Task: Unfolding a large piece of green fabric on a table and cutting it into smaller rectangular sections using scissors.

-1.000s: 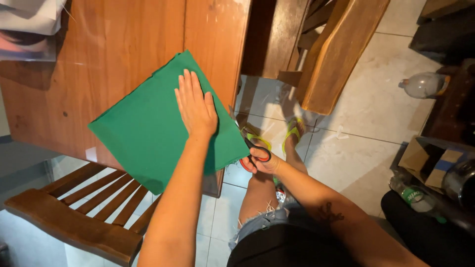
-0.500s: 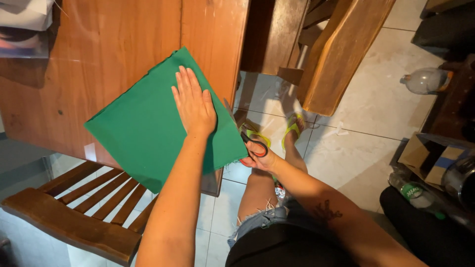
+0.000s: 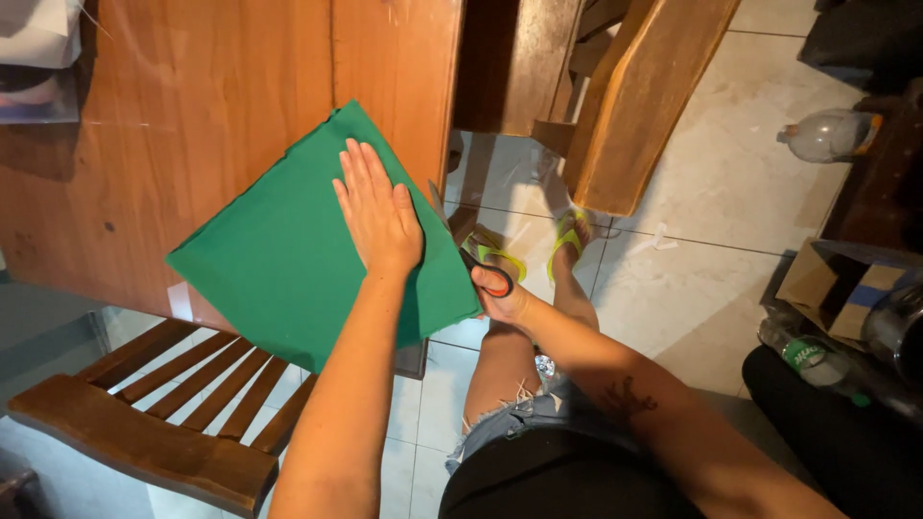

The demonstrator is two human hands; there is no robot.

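Green sheet (image 3: 288,259) lies on the wooden table (image 3: 192,115), overhanging its corner, pinned under the flat left hand (image 3: 377,213), fingers together; just beyond the fingertips' right edge the right hand (image 3: 500,300) is closed through black-handled scissors (image 3: 476,264) at the sheet's edge. Cutting seems under way, and the next snip calls for steady holding. Cardboard box (image 3: 836,284) on the floor looks open; its contents cannot be told.

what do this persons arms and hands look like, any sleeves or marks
Both arms are bare to the edge of the picture, with no sleeves showing. The left hand has no glove, and no ring or watch shows on it. The right hand is bare too, and the right forearm carries a small dark tattoo. No bracelet or watch shows on either wrist.
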